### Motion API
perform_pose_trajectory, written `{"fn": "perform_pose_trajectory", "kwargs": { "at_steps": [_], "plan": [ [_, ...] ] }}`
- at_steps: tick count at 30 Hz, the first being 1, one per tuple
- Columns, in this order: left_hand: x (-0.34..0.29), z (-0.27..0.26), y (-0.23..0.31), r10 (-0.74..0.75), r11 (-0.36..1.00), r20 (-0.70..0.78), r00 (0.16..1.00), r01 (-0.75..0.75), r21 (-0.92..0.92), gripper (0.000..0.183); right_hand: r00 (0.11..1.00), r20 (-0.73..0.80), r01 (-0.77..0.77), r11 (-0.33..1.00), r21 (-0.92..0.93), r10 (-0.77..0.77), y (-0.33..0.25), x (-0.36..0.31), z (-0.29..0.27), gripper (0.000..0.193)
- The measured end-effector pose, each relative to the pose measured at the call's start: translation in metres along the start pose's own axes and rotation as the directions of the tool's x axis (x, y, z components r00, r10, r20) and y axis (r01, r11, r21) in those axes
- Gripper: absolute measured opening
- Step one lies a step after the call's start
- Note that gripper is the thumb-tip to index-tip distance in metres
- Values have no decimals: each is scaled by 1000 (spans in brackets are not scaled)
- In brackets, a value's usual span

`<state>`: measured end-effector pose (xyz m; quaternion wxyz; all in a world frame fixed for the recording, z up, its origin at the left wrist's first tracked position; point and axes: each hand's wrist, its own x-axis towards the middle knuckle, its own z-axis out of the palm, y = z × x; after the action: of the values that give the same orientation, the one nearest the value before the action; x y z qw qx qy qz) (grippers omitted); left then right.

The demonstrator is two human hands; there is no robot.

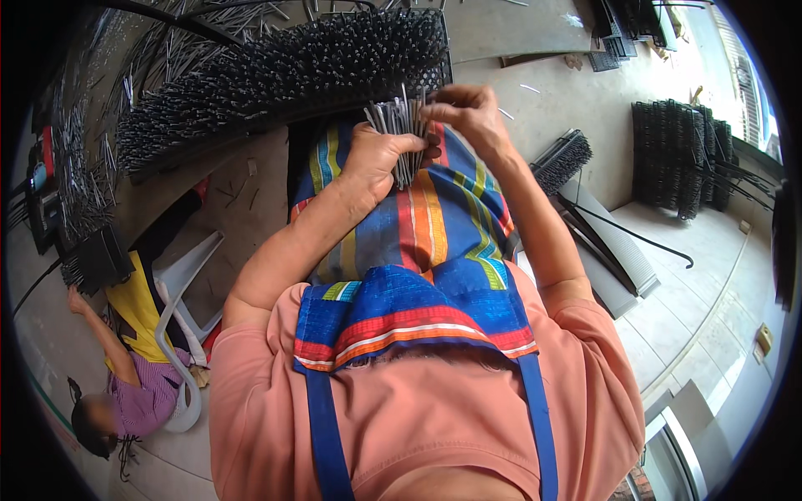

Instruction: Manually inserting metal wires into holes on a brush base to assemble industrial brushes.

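In front of my lap, my left hand (380, 157) is wrapped round a bundle of thin grey rods (399, 121), which stand roughly upright with their top ends fanned out. My right hand (469, 115) is at the right side of the bundle's upper end. Its thumb and fingers are pinched together by the rod tips; whatever is between them is too small to make out. Just beyond both hands stretches a long black rack (449, 58) packed with dark upright rods with pale tips (284, 79).
Loose grey rods (180, 54) lie heaped at the far left. A co-worker (146, 376) sits at lower left beside a white chair (171, 321), a hand at a black rack (98, 259). Stacked black racks (677, 154) stand at right, near a smaller filled rack (564, 160) and a hooked rod (635, 234).
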<state>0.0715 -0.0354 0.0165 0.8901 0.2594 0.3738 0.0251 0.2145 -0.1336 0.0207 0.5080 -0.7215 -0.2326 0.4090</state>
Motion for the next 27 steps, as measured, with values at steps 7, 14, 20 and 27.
{"fn": "perform_pose_trajectory", "kwargs": {
  "at_steps": [7, 14, 20, 27],
  "plan": [
    [-1, -8, -7, 5, 1000, -36, 999, -4, 24, 24, 988, -7, -143, 932, 334, 154, 3, -6, 1, 8],
    [-9, -15, -18, 25, 980, -86, 996, -7, 200, 20, 719, -482, 559, 829, -27, -501, -6, 25, 5, 7],
    [-12, -15, -18, 61, 996, -74, 995, -55, 70, 26, 714, -397, 559, 811, -173, -577, -1, 36, 10, 7],
    [-12, -13, -11, 46, 999, -99, 994, -45, 13, 26, 731, -277, 452, 747, -487, -623, 0, 38, 18, 11]
  ]
}}
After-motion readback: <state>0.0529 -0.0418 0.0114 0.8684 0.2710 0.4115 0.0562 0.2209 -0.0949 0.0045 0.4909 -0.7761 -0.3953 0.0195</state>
